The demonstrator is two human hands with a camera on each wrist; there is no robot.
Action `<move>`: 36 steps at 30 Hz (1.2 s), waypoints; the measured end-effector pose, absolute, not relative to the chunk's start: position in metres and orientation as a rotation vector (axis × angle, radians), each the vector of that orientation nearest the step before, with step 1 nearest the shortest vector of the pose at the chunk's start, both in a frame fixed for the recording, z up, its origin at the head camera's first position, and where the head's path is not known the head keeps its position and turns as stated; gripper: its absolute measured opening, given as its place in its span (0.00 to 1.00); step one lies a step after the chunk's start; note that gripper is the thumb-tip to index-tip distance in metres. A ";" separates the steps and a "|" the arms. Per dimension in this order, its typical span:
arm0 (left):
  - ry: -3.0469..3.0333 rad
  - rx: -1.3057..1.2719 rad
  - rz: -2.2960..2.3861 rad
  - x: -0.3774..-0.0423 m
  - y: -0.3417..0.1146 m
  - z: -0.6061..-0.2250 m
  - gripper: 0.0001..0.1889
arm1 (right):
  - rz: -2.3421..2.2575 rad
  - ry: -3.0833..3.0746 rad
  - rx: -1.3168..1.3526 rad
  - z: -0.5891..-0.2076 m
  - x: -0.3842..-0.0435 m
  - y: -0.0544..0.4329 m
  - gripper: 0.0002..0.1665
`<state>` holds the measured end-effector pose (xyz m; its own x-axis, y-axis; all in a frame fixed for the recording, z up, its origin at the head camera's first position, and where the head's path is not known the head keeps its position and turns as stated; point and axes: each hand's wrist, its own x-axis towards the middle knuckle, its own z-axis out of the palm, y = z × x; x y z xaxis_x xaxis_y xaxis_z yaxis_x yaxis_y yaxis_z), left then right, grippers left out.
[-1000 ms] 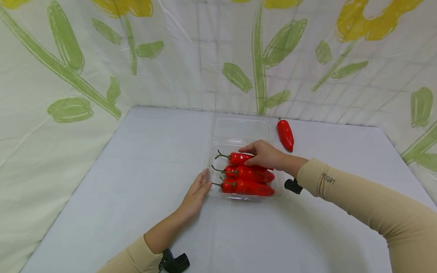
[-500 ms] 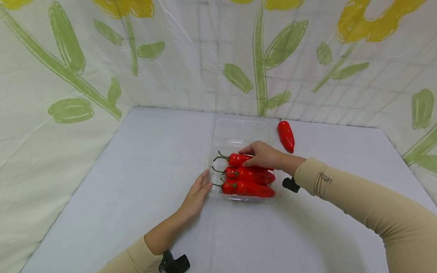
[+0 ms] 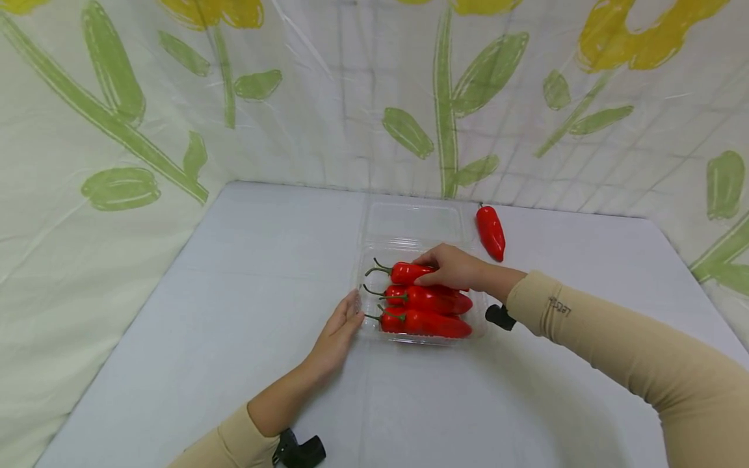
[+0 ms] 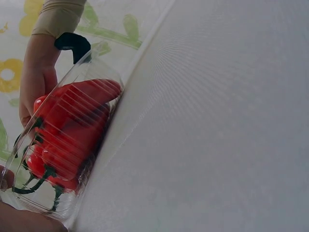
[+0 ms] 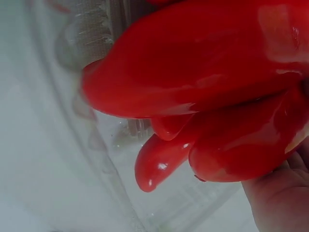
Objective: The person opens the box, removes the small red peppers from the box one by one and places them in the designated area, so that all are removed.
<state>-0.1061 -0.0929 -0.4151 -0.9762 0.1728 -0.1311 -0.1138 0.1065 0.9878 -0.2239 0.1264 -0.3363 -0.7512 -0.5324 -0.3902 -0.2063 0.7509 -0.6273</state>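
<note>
A hinged clear plastic box (image 3: 374, 252) lies with its lid (image 3: 415, 221) folded back. Several red peppers with green stems are in its base, side by side and partly stacked. My right hand (image 3: 453, 268) reaches over the box from the right and grips the farthest red pepper (image 3: 404, 273), thumb on the near side, fingers on the far side. Two nearer peppers are the middle one (image 3: 435, 299) and the front one (image 3: 435, 322). My left hand (image 3: 332, 335) rests its extended fingers against the box's left wall. In the right wrist view, pepper tips (image 5: 152, 166) overhang the box floor.
Another red pepper (image 3: 490, 233) lies on the white-covered table (image 3: 263, 260), right of the lid. A hanging curtain (image 3: 351, 97) with printed yellow flowers stands behind the table. Dark wrist cameras (image 3: 301, 452) sit beneath both forearms.
The fingers of my right hand have drawn in slightly on the farthest pepper. My left hand, the box and the other peppers look unchanged.
</note>
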 end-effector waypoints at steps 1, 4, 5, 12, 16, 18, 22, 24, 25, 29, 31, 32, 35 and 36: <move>2.165 0.062 1.968 -0.106 -0.093 -0.415 0.28 | -0.757 2.387 -0.558 -0.336 -0.224 0.127 0.24; 2.158 0.067 1.973 -0.106 -0.093 -0.415 0.28 | -0.747 2.392 -0.577 -0.336 -0.223 0.128 0.24; 2.156 0.068 1.975 -0.106 -0.093 -0.415 0.28 | -0.744 2.394 -0.589 -0.336 -0.223 0.128 0.24; 2.131 0.083 2.012 -0.105 -0.092 -0.413 0.29 | -0.764 2.425 -0.641 -0.333 -0.224 0.130 0.23; 2.136 0.093 2.009 -0.105 -0.092 -0.412 0.29 | -0.802 2.419 -0.623 -0.333 -0.226 0.131 0.24; 2.137 0.086 2.005 -0.105 -0.092 -0.412 0.29 | -0.822 2.414 -0.617 -0.333 -0.226 0.131 0.24; 2.141 0.092 2.004 -0.105 -0.092 -0.412 0.29 | -0.873 2.406 -0.603 -0.332 -0.227 0.132 0.25; 2.133 0.095 2.012 -0.105 -0.092 -0.413 0.29 | -0.892 2.413 -0.606 -0.331 -0.227 0.133 0.25; 2.130 0.100 2.016 -0.105 -0.093 -0.414 0.29 | -0.903 2.415 -0.602 -0.331 -0.227 0.133 0.26; 2.118 0.108 2.029 -0.106 -0.093 -0.414 0.29 | -0.942 2.417 -0.593 -0.331 -0.227 0.137 0.28; 2.121 0.111 2.028 -0.106 -0.093 -0.415 0.29 | -0.971 2.404 -0.590 -0.331 -0.227 0.140 0.28; 2.122 0.110 2.028 -0.105 -0.093 -0.415 0.29 | -0.985 2.396 -0.593 -0.331 -0.227 0.142 0.28; 2.126 0.104 2.026 -0.105 -0.093 -0.415 0.29 | -1.018 2.371 -0.595 -0.330 -0.227 0.148 0.28; 2.126 0.102 2.026 -0.105 -0.093 -0.415 0.29 | -1.018 2.367 -0.592 -0.330 -0.227 0.151 0.29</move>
